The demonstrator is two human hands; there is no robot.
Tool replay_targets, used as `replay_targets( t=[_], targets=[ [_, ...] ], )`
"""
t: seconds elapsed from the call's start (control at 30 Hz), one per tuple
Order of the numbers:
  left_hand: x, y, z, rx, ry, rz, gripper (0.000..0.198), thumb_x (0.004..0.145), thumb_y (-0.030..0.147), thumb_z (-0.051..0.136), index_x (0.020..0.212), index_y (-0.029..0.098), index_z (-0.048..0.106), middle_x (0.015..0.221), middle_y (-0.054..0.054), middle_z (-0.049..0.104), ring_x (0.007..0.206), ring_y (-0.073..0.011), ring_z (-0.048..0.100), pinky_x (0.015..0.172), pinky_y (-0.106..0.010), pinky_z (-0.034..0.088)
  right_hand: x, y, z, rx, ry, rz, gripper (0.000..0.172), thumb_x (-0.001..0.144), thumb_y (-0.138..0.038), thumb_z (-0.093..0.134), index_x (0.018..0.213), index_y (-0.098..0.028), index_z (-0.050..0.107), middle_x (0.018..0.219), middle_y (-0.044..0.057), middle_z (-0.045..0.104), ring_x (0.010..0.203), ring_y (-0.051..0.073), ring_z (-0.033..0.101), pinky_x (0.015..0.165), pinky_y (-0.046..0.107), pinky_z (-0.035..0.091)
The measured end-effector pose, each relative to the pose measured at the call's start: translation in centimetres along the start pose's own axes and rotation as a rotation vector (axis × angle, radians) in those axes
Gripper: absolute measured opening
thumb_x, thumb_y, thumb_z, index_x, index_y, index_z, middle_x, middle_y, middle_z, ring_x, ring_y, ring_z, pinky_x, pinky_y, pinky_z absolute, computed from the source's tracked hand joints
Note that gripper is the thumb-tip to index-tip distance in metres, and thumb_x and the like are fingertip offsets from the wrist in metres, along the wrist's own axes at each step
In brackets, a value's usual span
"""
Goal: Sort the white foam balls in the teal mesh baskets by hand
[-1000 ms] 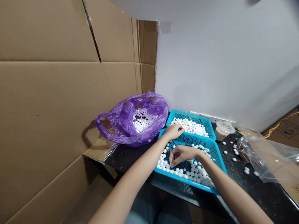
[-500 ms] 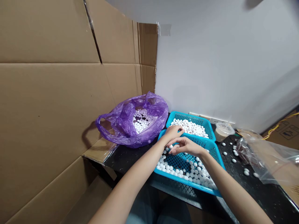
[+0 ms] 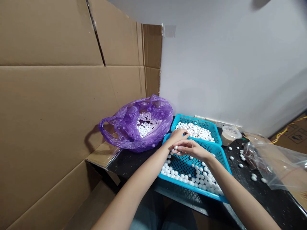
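Note:
My left hand reaches over the rear rim of the front blue plastic basket. Its fingers are curled, and what they hold, if anything, is hidden. Close below it, over the basket, my right hand has a small white ball at its fingertips. More white balls lie along the near and right sides of this basket, leaving part of its mesh floor bare. Just beyond my left hand, the rear blue basket holds a thick layer of small white pieces.
On the left stands an open purple plastic bag with white balls inside. To the right are a lidded plastic cup, loose white balls and a clear plastic bag on the black table. Cardboard walls the left side.
My right hand's fingers have shifted slightly, and the white ball at the fingertips sits a little higher. My left hand stays almost where it was.

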State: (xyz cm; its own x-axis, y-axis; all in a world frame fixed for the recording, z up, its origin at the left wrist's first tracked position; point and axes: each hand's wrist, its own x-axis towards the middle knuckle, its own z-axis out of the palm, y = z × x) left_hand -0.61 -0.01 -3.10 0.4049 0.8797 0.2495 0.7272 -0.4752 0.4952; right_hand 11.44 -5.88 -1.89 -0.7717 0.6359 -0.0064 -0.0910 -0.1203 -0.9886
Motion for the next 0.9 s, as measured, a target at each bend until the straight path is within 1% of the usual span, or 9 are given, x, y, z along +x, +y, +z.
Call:
replay_targets(
  t=[0.2,0.3,0.37,0.43,0.5,0.63,0.73,0.83,0.9],
  targets=[
    [0.2,-0.3,0.1,-0.023,-0.001,0.004,0.024,0.08,0.034,0.043,0.082,0.02,0.062,0.089,-0.003,0.064,0.083,-0.0192,0.055,0.078,-0.032,0.042,0.0,0.2,-0.3,0.065,0.021,-0.016,0.023,0.072,-0.025,0.064,0.093,-0.016,0.059,0.094,0.005,0.064,0.091,0.016,0.061,0.08,0.029,0.048],
    [0.5,-0.7,0.2,-0.016,-0.036,-0.001,0.023,0.079,0.032,0.045,0.083,0.019,0.063,0.084,-0.003,0.064,0.079,-0.0189,0.056,0.077,-0.031,0.042,0.0,0.2,-0.4,0.066,0.043,-0.042,0.027,0.069,-0.023,0.067,0.093,-0.017,0.058,0.091,0.004,0.063,0.085,0.017,0.062,0.077,0.031,0.049],
    [0.7,-0.8,0.3,0.003,-0.073,0.007,0.02,0.077,0.028,0.047,0.083,0.018,0.063,0.081,-0.002,0.063,0.078,-0.0185,0.056,0.076,-0.03,0.042,0.2,0.2,-0.5,0.078,0.104,-0.088,0.029,0.066,-0.023,0.069,0.093,-0.018,0.058,0.089,0.003,0.063,0.082,0.016,0.062,0.075,0.031,0.05],
    [0.8,-0.9,0.2,0.018,-0.1,0.024,0.019,0.074,0.029,0.051,0.084,0.017,0.063,0.083,-0.003,0.064,0.08,-0.0189,0.056,0.074,-0.028,0.042,0.4,0.1,-0.8,0.082,0.223,-0.162,0.029,0.064,-0.023,0.071,0.09,-0.017,0.059,0.086,0.003,0.063,0.082,0.015,0.061,0.076,0.03,0.049],
    [0.7,-0.9,0.2,0.023,-0.101,0.03,0.023,0.074,0.033,0.051,0.086,0.017,0.062,0.088,-0.004,0.064,0.082,-0.0196,0.056,0.075,-0.029,0.043,0.6,0.1,-1.4,0.077,0.386,-0.249,0.028,0.062,-0.024,0.072,0.086,-0.017,0.06,0.086,0.003,0.064,0.083,0.014,0.06,0.08,0.029,0.048],
    [0.6,-0.8,0.4,0.044,-0.048,0.038,0.028,0.079,0.035,0.042,0.092,0.019,0.061,0.096,-0.003,0.063,0.087,-0.0196,0.056,0.077,-0.03,0.042,0.5,-0.1,-3.3,0.145,0.723,-0.4,0.035,0.055,-0.025,0.075,0.085,-0.016,0.06,0.085,0.003,0.065,0.085,0.015,0.06,0.083,0.029,0.047],
    [0.5,-0.8,0.6,0.049,-0.019,0.023,0.028,0.079,0.038,0.041,0.09,0.021,0.061,0.095,-0.001,0.064,0.088,-0.0186,0.057,0.078,-0.03,0.042,0.2,-0.2,-4.6,0.208,0.932,-0.444,0.04,0.049,-0.024,0.078,0.083,-0.015,0.061,0.082,0.003,0.065,0.083,0.015,0.061,0.082,0.028,0.047],
    [0.6,-0.7,0.7,0.05,-0.008,-0.012,0.028,0.079,0.039,0.043,0.087,0.022,0.062,0.094,-0.001,0.065,0.088,-0.0179,0.057,0.078,-0.028,0.041,-0.2,-0.2,-5.4,0.237,1.096,-0.478,0.043,0.044,-0.024,0.08,0.081,-0.013,0.061,0.078,0.002,0.064,0.081,0.015,0.062,0.082,0.027,0.048],
    [0.6,-0.6,0.7,0.043,-0.004,-0.003,0.028,0.079,0.039,0.042,0.086,0.021,0.063,0.093,0.0,0.065,0.087,-0.0171,0.057,0.078,-0.028,0.041,-0.4,0.0,-5.8,0.251,1.198,-0.487,0.045,0.041,-0.024,0.08,0.079,-0.013,0.06,0.076,0.001,0.063,0.079,0.015,0.062,0.081,0.028,0.049]
  ],
)
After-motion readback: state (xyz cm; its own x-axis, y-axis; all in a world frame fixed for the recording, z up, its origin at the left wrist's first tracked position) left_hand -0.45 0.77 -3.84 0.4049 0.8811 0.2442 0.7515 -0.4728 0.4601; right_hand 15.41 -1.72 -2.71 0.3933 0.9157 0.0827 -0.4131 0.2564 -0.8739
